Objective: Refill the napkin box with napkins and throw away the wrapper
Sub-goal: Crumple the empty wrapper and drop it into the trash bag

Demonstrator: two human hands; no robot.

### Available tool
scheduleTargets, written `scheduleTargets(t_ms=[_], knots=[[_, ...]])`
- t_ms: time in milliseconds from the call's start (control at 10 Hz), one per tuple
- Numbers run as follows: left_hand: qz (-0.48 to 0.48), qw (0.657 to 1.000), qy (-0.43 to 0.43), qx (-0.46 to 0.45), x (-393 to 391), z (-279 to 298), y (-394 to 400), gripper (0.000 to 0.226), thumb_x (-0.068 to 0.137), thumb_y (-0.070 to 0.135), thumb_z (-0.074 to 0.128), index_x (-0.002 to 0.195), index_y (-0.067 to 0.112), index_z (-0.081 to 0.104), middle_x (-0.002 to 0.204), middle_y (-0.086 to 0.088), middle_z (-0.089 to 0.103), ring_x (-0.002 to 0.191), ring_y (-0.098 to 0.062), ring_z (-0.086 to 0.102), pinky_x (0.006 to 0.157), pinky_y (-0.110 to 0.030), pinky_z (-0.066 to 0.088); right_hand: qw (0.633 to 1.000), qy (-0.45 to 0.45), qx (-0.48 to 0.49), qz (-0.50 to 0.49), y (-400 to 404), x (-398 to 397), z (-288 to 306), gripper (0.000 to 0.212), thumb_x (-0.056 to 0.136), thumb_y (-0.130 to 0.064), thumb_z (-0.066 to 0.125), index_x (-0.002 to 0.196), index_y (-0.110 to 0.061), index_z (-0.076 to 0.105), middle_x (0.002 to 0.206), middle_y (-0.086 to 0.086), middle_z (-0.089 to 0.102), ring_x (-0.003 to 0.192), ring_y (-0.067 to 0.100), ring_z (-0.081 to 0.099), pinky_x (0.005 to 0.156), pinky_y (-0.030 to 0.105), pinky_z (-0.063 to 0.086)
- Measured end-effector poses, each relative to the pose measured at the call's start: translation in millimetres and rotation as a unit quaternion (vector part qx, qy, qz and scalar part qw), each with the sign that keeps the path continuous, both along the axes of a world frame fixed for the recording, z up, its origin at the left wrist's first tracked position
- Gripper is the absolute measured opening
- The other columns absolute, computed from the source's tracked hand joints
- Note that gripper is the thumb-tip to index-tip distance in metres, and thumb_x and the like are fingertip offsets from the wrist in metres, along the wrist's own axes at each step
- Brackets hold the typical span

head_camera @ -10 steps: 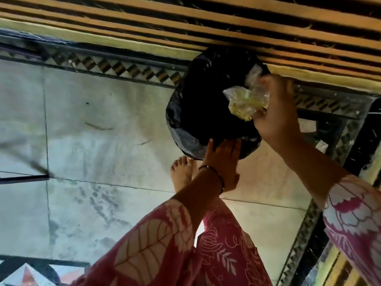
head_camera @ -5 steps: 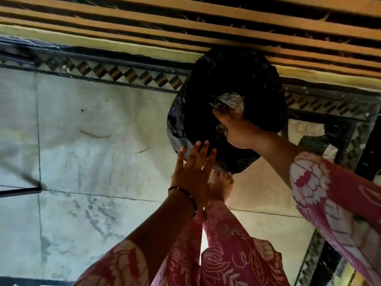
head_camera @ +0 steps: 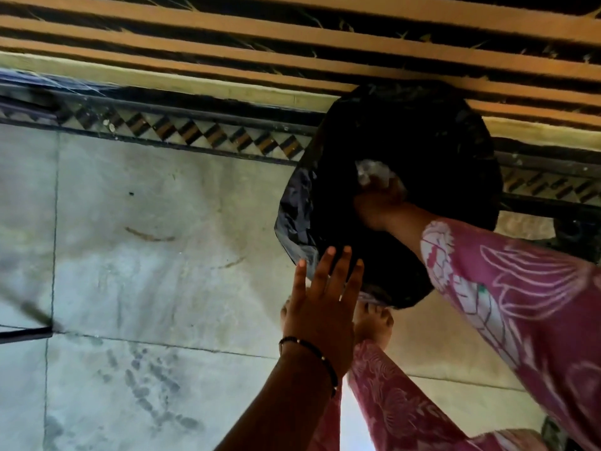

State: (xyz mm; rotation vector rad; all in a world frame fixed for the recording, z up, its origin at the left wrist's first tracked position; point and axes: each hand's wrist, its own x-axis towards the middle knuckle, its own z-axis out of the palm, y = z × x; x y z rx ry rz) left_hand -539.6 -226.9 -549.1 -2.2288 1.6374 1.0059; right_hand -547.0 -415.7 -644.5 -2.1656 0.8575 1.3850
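A bin lined with a black plastic bag [head_camera: 296,219] stands on the floor against the striped wall. My right hand [head_camera: 379,206] reaches down inside its dark mouth, shut on the crumpled clear wrapper [head_camera: 370,172], which pokes out above my fingers. My left hand [head_camera: 322,304] hovers just in front of the bin's near rim, fingers spread and holding nothing. The napkin box is out of view.
My bare feet [head_camera: 374,323] stand right below the bin on the pale tiled floor [head_camera: 146,255]. A patterned tile border [head_camera: 195,135] runs along the wall. A dark bar [head_camera: 22,333] juts in at the left edge.
My right hand has gone from above the bin down into it with the wrapper. My left hand has lifted off the bin's rim and opened out.
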Motion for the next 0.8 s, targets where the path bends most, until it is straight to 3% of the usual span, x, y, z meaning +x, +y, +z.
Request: scheduleTargets(t_ms=[100,200,300,400,500,600,700,800], knots=[[-0.007,1.000,0.010,-0.002,2.1,5.3,-0.2,0.080,0.090,0.034,0.046,0.145,0.022,-0.011,0.155,-0.005,-0.019,0.132,-0.022,-0.030,0.099,-0.050,-0.033,0.991,-0.087,0.047,-0.086,4.9,0.6,6.5,0.039,0.097,-0.014,0.034,0.134,-0.007,0.043,0.146,0.017,0.038,0.135,0.034,0.033,0.111,0.039,0.023],[-0.002,0.998,0.047,0.044,8.8,13.9,-7.7,0.078,0.093,0.040,0.037,0.143,0.021,-0.020,0.153,-0.003,-0.027,0.136,-0.022,-0.034,0.099,-0.048,-0.030,0.957,-0.209,0.038,-0.199,4.8,1.8,39.5,0.045,0.090,0.002,0.039,0.128,-0.016,0.053,0.142,0.008,0.047,0.131,0.025,0.041,0.102,0.023,0.029],[-0.012,0.997,0.050,0.049,10.8,16.0,-8.5,0.077,0.094,0.040,0.034,0.143,0.019,-0.021,0.154,-0.004,-0.026,0.140,-0.024,-0.028,0.105,-0.050,-0.024,0.941,-0.295,-0.023,-0.165,-1.7,-11.4,64.1,0.047,0.084,0.008,0.044,0.117,-0.019,0.064,0.129,0.008,0.060,0.119,0.026,0.053,0.094,0.022,0.039],[-0.026,0.998,0.033,0.050,10.0,12.7,-7.1,0.075,0.095,0.031,0.035,0.143,0.019,-0.022,0.154,-0.004,-0.025,0.140,-0.024,-0.028,0.104,-0.050,-0.024,0.919,-0.350,-0.102,-0.148,-6.4,-26.8,79.2,0.040,0.084,0.003,0.048,0.116,-0.017,0.063,0.112,0.015,0.067,0.098,0.034,0.062,0.075,0.031,0.047],[-0.020,0.998,0.036,0.042,7.7,8.1,-5.6,0.076,0.095,0.030,0.036,0.143,0.019,-0.022,0.154,-0.004,-0.025,0.138,-0.024,-0.030,0.102,-0.049,-0.025,0.943,-0.284,-0.095,-0.144,-15.6,-30.0,49.8,0.048,0.085,-0.003,0.048,0.130,-0.020,0.051,0.122,0.019,0.060,0.102,0.040,0.059,0.070,0.034,0.046],[-0.014,0.999,0.034,0.033,5.6,3.4,0.0,0.080,0.093,0.028,0.041,0.142,0.021,-0.022,0.154,-0.002,-0.026,0.129,-0.020,-0.038,0.098,-0.047,-0.030,0.972,-0.197,0.000,-0.128,-16.4,-26.2,14.1,0.057,0.088,-0.023,0.051,0.142,-0.022,0.033,0.149,0.011,0.034,0.134,0.035,0.035,0.109,0.040,0.034],[-0.027,0.999,0.019,0.034,6.9,1.4,1.0,0.082,0.092,0.027,0.044,0.143,0.021,-0.020,0.154,-0.002,-0.025,0.133,-0.022,-0.036,0.097,-0.047,-0.030,0.989,-0.133,0.062,-0.034,-17.1,-19.6,-3.8,0.056,0.094,-0.029,0.045,0.145,-0.019,0.023,0.150,0.012,0.030,0.135,0.033,0.032,0.112,0.035,0.025],[-0.041,0.997,0.006,0.061,7.5,10.4,-9.1,0.082,0.091,0.029,0.045,0.144,0.019,-0.017,0.155,-0.005,-0.021,0.141,-0.026,-0.024,0.100,-0.050,-0.027,0.987,-0.136,0.057,-0.067,-16.6,-18.8,16.0,0.049,0.094,-0.020,0.045,0.142,-0.018,0.032,0.147,0.015,0.035,0.131,0.033,0.037,0.106,0.034,0.030]])
